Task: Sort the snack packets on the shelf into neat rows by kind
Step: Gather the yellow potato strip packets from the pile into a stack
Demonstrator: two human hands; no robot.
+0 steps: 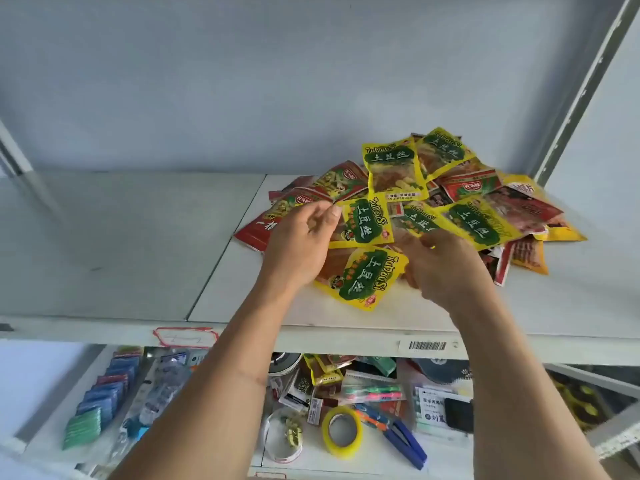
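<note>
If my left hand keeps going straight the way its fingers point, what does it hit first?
Probably the yellow-green packet your left hand already pinches by its edge; behind that lies the mixed pile. Depth is uncertain.

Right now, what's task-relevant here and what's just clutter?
Job: yellow-and-green plastic snack packets; red plastic snack packets; white metal shelf; left hand; right hand.
Clutter: yellow tape roll; blue scissors; barcode sticker.

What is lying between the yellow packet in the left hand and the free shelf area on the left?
Nothing visible. The left hand pinches the yellow packet; the grey shelf left of it shows no packets.
</note>
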